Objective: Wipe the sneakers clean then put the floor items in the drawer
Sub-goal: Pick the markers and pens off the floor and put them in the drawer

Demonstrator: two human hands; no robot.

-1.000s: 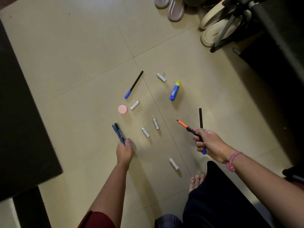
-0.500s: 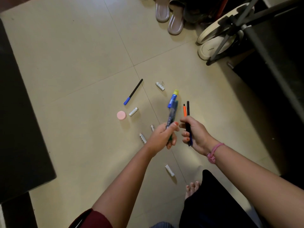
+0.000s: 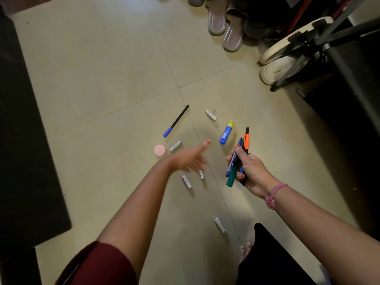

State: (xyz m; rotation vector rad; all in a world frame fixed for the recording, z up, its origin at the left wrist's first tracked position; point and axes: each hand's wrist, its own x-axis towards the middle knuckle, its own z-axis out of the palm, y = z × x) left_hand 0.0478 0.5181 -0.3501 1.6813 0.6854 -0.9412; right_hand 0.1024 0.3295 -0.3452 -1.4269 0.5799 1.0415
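My right hand [image 3: 249,171] grips a bundle of pens and markers [image 3: 238,159], among them an orange-capped one, a green one and a blue one. My left hand [image 3: 190,158] is empty, blurred, with fingers stretched out above the floor items. On the tile floor lie a black pen with a blue cap [image 3: 176,120], a blue glue stick with a yellow cap [image 3: 226,132], a pink round lid [image 3: 160,150] and several white batteries [image 3: 186,181], one of them near my foot [image 3: 219,224].
Grey slippers [image 3: 225,25] and white sneakers [image 3: 281,65] stand at the back, the sneakers under a dark stand's legs [image 3: 304,52]. Dark furniture [image 3: 24,140] borders the left side, another dark piece [image 3: 353,95] the right. My bare toes [image 3: 245,250] show at the bottom.
My left hand passed its green and blue markers into my right hand, then let go and swung left, empty. My right hand now holds all of them.
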